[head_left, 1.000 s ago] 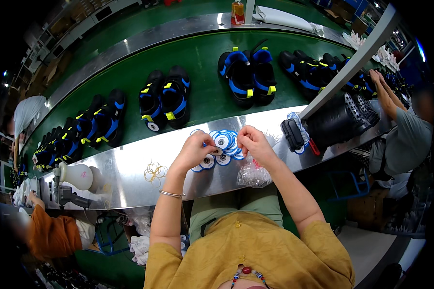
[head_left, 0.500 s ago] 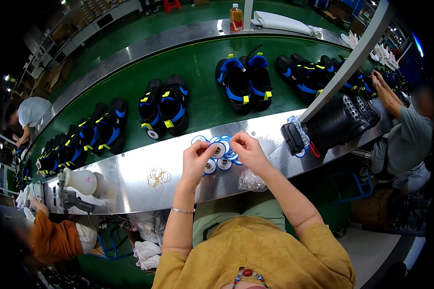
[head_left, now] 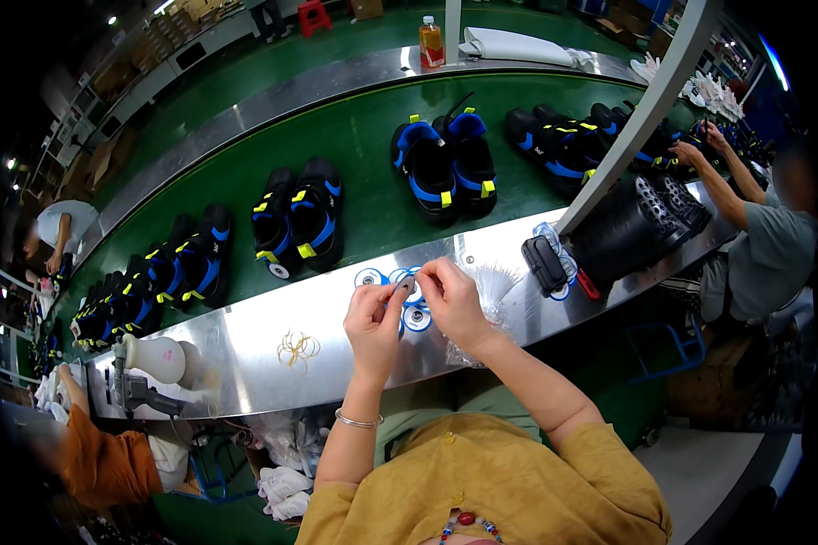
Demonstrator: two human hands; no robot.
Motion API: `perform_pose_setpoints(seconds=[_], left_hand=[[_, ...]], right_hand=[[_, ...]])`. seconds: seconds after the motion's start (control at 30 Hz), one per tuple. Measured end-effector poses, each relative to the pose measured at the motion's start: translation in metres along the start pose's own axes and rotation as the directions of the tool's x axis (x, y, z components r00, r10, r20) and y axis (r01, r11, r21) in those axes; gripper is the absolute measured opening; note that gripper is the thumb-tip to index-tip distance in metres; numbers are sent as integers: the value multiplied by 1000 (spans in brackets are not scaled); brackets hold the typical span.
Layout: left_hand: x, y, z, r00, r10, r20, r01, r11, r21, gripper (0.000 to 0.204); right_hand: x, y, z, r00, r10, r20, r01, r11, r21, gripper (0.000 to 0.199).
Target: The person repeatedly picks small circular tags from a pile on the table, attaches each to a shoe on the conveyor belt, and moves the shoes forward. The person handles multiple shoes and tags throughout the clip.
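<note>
Between thumb and fingers, my left hand [head_left: 373, 325] pinches a round tag [head_left: 407, 284], now seen tilted, nearly edge-on. Close beside it on the right is my right hand [head_left: 454, 307], its thumb and forefinger pressed together by the tag's edge; whatever they hold is too small to make out. Under both hands, blue-rimmed white round tags [head_left: 416, 319] lie in a loose pile on the metal bench [head_left: 254, 350], partly covered by my fingers. Right of my right hand spreads a bundle of thin clear plastic strands [head_left: 494, 286]. Yellowish elastic bands [head_left: 297, 350] lie to the left.
Black-and-blue shoes [head_left: 314, 213] stand in pairs along the green belt [head_left: 364, 136]. A black case [head_left: 543, 264], black boots [head_left: 623, 232] and a slanting post [head_left: 645, 113] are at right. A white container [head_left: 156, 360] stands left. Co-workers [head_left: 759, 250] sit at both sides.
The tag in my left hand has turned from face-up to nearly edge-on. My right hand has moved left, closer to it. The shoes on the belt appear slightly further left.
</note>
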State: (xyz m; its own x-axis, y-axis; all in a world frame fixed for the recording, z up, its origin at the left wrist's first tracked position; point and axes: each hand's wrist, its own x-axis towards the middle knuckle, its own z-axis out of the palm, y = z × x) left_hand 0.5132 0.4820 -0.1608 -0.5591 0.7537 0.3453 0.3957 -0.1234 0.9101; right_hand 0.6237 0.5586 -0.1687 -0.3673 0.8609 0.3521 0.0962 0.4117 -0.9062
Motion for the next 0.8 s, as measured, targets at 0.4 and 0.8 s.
perform_pose_setpoints(seconds=[0.4, 0.8], left_hand=[[-15, -3, 14, 969, 236, -80, -221, 962, 160, 12], [-17, -3, 28, 992, -122, -29, 112, 967, -230, 7]], right_hand=[[-6, -1, -8, 908, 340, 246, -419, 761, 495, 12], [-3, -11, -20, 989, 7, 149, -30, 988, 154, 9]])
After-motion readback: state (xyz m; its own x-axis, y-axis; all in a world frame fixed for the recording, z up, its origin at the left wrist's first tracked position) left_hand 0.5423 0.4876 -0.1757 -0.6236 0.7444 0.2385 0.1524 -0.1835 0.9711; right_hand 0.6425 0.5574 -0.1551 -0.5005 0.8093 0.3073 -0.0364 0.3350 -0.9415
